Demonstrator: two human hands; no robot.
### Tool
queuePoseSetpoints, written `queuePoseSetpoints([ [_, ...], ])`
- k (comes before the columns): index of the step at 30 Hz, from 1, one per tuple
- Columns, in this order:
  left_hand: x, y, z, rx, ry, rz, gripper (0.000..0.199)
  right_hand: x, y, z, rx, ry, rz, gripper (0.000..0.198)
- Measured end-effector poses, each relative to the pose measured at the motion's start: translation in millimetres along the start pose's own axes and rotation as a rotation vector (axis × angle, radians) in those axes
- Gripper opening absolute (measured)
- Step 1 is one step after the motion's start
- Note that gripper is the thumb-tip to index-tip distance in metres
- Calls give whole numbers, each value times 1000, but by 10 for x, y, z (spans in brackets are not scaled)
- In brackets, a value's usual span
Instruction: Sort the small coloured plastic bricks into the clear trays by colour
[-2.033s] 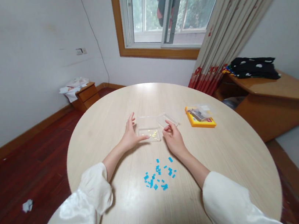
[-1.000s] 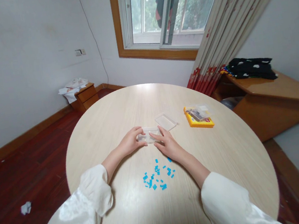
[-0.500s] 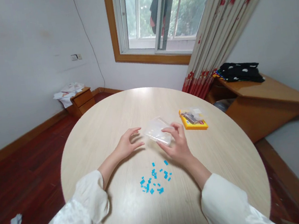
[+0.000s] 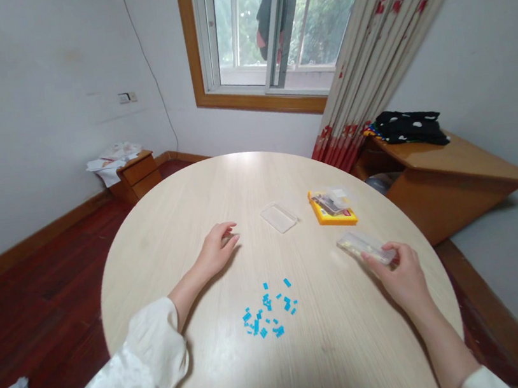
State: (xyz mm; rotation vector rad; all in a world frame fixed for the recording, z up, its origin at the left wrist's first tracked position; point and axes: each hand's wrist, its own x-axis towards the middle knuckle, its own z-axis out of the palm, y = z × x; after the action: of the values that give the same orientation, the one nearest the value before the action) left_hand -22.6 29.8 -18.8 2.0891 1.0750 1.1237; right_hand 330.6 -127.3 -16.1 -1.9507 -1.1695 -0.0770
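At the right side of the table, my right hand [image 4: 402,273] grips a clear plastic box [image 4: 364,248] by its near end, with pale pieces showing inside. My left hand [image 4: 218,249] rests by the table's middle, holding nothing, its thumb and fingers apart. Between the hands and farther back lies a clear shallow plastic tray [image 4: 279,217], which looks like the box's lid or other half. Nearer to me, many small blue pieces [image 4: 268,311] are scattered in a loose patch; neither hand touches them.
A yellow box [image 4: 334,217] with clear packaging on top sits at the table's right rear. The round table [image 4: 206,368] has a tilted wooden cabinet [image 4: 451,186] beyond its right edge. A small drawer unit [image 4: 140,172] with papers stands behind on the left.
My right hand has moved right with the clear box, away from the middle. The clear tray now lies by itself on the table. My left hand has shifted slightly left.
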Motion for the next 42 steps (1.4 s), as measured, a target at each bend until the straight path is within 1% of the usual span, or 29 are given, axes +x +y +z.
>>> queuePoseSetpoints([
  [3, 2, -7, 7, 57, 29, -4, 26, 6, 112, 22, -117, -19, 4, 51],
  [5, 7, -12, 13, 91, 48, -7, 26, 1, 72, 34, -215, 53, -27, 54],
  [7, 15, -19, 21, 102, 64, -10, 25, -27, -44, 47, -255, 161, -120, 51],
  [8, 18, -23, 26, 101, 70, -13, 25, -49, -120, 60, -244, 197, -200, 46],
  [9, 22, -27, 31, 98, 74, -17, 24, -77, -202, 82, -218, 196, -298, 38],
  [10, 25, -29, 38, 94, 75, -22, 24, -108, -287, 114, -184, 159, -406, 32],
  [11, 26, -30, 46, 91, 74, -25, 24, -139, -373, 159, -144, 74, -510, 28],
  [12, 27, -29, 54, 88, 71, -28, 23, -167, -459, 217, -112, -17, -580, 27],
  [14, 25, -19, 70, 83, 67, -30, 23, -202, -627, 363, -114, -221, -665, 34],
  [15, 23, -11, 77, 81, 67, -30, 22, -203, -708, 449, -122, -279, -673, 38],
  [16, 21, -2, 82, 82, 70, -30, 22, -193, -787, 541, -139, -305, -652, 42],
  [19, 16, 26, 79, 85, 83, -36, 20, -112, -996, 821, -229, -304, -564, 49],
  [22, 15, 43, 55, 86, 91, -41, 18, -31, -1134, 1037, -270, -306, -535, 35],
  [25, 4, 48, 32, 88, 70, -1, 19, -13, -1182, 1122, -203, -340, -569, 22],
  [28, -21, 50, 26, 97, -3, 57, 30, -42, -1180, 1099, -96, -394, -594, 18],
  [30, -39, 48, 30, 110, -65, 65, 38, -69, -1176, 1065, -51, -432, -588, 19],
  [31, -46, 47, 33, 116, -92, 62, 40, -83, -1175, 1052, -36, -452, -585, 19],
  [33, -57, 42, 38, 124, -127, 55, 35, -110, -1172, 1033, -5, -488, -582, 22],
  [36, -65, 35, 42, 122, -133, 69, 24, -168, -1164, 999, 69, -493, -558, 36],
  [39, -61, 24, 47, 115, -113, 74, 22, -287, -1174, 883, 135, -423, -525, 46],
  [40, -57, 19, 50, 114, -99, 67, 21, -348, -1188, 821, 143, -416, -539, 48],
  [41, -52, 12, 53, 117, -83, 58, 21, -419, -1209, 751, 139, -433, -583, 49],
  [42, -45, 5, 57, 123, -67, 49, 21, -498, -1238, 678, 120, -489, -652, 51],
])
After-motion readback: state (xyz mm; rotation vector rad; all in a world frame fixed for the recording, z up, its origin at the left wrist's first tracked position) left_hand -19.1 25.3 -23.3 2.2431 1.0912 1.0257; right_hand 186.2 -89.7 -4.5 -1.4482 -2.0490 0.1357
